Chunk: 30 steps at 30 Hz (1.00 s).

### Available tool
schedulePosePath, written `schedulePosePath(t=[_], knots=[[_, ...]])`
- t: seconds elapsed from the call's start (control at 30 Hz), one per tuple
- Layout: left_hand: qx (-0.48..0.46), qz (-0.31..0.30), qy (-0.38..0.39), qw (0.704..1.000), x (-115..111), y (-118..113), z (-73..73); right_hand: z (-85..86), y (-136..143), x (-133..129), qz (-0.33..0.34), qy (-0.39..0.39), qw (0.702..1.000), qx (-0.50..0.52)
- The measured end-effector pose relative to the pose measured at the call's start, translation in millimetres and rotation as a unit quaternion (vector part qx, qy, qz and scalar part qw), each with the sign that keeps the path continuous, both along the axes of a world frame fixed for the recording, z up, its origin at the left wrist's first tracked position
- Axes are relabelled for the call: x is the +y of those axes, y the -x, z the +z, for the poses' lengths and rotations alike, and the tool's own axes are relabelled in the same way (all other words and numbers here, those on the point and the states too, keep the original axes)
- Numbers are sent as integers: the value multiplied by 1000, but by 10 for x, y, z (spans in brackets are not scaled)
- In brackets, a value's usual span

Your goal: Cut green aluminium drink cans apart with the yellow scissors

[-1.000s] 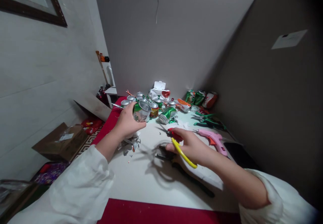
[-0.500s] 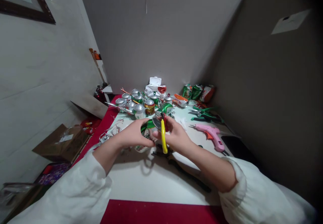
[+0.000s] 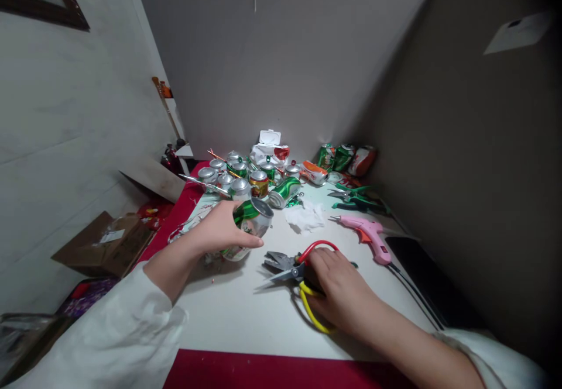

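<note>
My left hand (image 3: 223, 228) is wrapped around a green and silver drink can (image 3: 248, 216), cut open at its near end and tilted with the open rim to the right. Low over the white tabletop, my right hand (image 3: 336, 283) has its fingers curled at the handles of scissors (image 3: 318, 322), one handle red and one yellow. The scissors' blades point left and are slightly blurred. Pliers (image 3: 280, 260) lie by the blades, their handles mostly hidden under my right hand. Another green can (image 3: 284, 192) lies on its side beyond my left hand.
A pink glue gun (image 3: 366, 234) and green-handled cutters (image 3: 351, 196) lie to the right. Crumpled white tissue (image 3: 305, 216) rests mid-table. Several cut-can cups (image 3: 240, 189) stand behind my left hand, near a wipes pack (image 3: 268, 154). A cardboard box (image 3: 100, 245) sits at left.
My right hand has moved away from the can, down and right, bringing the scissors low beside the pliers. My left hand keeps the can and has shifted slightly left.
</note>
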<state>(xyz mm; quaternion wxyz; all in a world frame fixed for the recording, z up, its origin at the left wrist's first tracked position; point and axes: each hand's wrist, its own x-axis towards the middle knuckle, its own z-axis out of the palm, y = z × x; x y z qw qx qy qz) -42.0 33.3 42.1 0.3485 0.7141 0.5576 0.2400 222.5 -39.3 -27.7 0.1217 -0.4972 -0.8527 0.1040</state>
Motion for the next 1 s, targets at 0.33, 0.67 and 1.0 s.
schedulePosePath(t=[0.33,0.67,1.0], knots=[[11,27,-108,994,-136,-94,-14,8,-444,297,-73,-54,995,-50],[48,57,-229,971,-182,-131,-49,630,-113,370,-33,75,972,220],[6,26,-270,962,-145,67,-166,647,516,660,-1,24,992,122]])
